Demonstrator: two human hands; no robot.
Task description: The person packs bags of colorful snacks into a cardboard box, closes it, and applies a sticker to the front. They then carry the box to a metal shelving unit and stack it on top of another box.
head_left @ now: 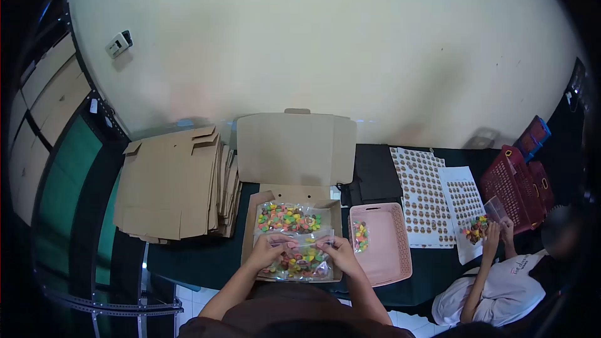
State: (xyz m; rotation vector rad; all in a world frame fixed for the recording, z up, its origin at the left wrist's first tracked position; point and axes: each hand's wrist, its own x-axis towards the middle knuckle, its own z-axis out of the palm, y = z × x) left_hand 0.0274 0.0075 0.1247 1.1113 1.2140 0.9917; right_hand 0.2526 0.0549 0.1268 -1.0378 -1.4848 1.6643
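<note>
An open cardboard box with its lid raised stands in front of me, with clear bags of colourful candy inside. My left hand pinches the top edge of a nearer candy bag at its left side. On the right side of the same bag's top, my right hand holds the edge with closed fingers. Just right of the box is a pink basket with one small candy bag at its left side.
Flattened cardboard boxes are stacked at the left. Sticker sheets and a black folded item lie at the right. A co-worker holds a candy bag near a maroon basket.
</note>
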